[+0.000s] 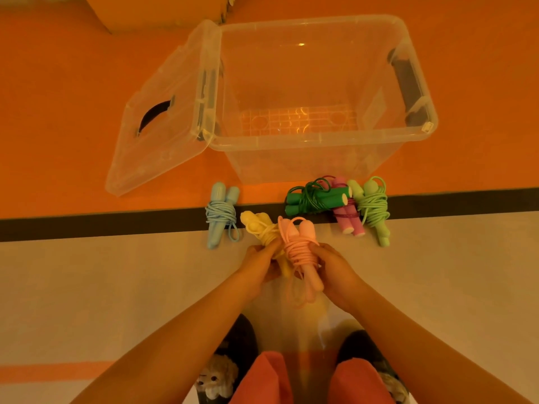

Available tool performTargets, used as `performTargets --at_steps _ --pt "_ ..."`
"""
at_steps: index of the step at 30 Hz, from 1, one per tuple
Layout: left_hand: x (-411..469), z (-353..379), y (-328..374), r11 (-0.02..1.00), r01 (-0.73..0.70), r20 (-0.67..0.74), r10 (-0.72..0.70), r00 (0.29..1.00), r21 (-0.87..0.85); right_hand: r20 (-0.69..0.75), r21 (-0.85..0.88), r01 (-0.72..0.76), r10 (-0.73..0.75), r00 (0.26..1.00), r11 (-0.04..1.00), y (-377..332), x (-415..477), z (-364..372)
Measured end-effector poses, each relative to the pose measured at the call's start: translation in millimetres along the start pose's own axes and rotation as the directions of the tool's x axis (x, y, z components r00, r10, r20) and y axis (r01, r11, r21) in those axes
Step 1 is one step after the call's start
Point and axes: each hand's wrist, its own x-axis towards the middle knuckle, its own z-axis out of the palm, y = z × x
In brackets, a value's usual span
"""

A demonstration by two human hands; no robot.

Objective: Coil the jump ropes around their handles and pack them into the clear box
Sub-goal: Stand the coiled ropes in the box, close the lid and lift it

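Observation:
My left hand (258,265) and my right hand (335,271) both grip a pink jump rope (300,249), its cord coiled round the two handles, with a loose loop hanging below. A coiled yellow rope (256,225) lies just left of it, partly behind my left hand. On the floor lie a coiled blue rope (220,215), a dark green rope (315,199), a purple-pink rope (348,217) and a light green rope (373,207). The clear box (320,135) stands open beyond them with no rope inside.
The box's clear lid (163,112) leans against its left side, on the orange floor. A dark stripe (87,225) crosses the floor under the ropes. My knees and slippers (242,351) are at the bottom edge. A pale object (151,10) sits at the top left.

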Motion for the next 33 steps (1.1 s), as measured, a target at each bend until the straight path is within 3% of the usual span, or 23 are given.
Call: performTargets --at_steps 6,12,16,18,22,26,29,33 --pt "-16.3 -1.7 5.0 0.992 0.054 0.179 -0.032 0.983 -0.118 0.14 0.031 -0.069 0.064 0.988 0.997 2.2 -10.6 4.3" --pt "-57.3 -18.0 10.8 0.991 -0.129 0.163 0.13 0.978 -0.019 0.182 -0.015 0.164 -0.159 0.97 0.986 -31.6 -62.5 10.8" --pt "-100.9 -21.6 38.2 0.971 -0.231 0.261 0.207 0.943 0.064 0.238 -0.051 0.312 -0.292 0.927 0.949 -73.6 -108.4 30.0" --pt "-126.8 -18.4 61.8 0.966 -0.258 0.298 0.246 0.922 0.003 0.25 -0.101 0.384 -0.351 0.903 0.918 -101.6 -133.6 45.5" --pt "-175.2 -10.5 120.7 0.937 -0.342 0.33 0.344 0.879 -0.066 0.185 -0.365 0.544 -0.513 0.838 0.756 -165.9 -185.4 81.4" --pt "-199.7 -3.6 177.3 0.899 -0.435 0.302 0.428 0.852 -0.047 0.185 -0.41 0.646 -0.635 0.75 0.644 -220.7 -207.1 100.9" --pt "-186.0 2.5 208.7 0.888 -0.457 0.292 0.448 0.845 -0.04 0.157 -0.392 0.668 -0.669 0.726 0.633 -241.5 -191.5 108.6" --pt "-133.9 26.2 246.4 0.859 -0.513 0.204 0.501 0.841 0.005 0.024 -0.257 0.655 -0.673 0.739 0.711 -260.9 -132.3 106.3"
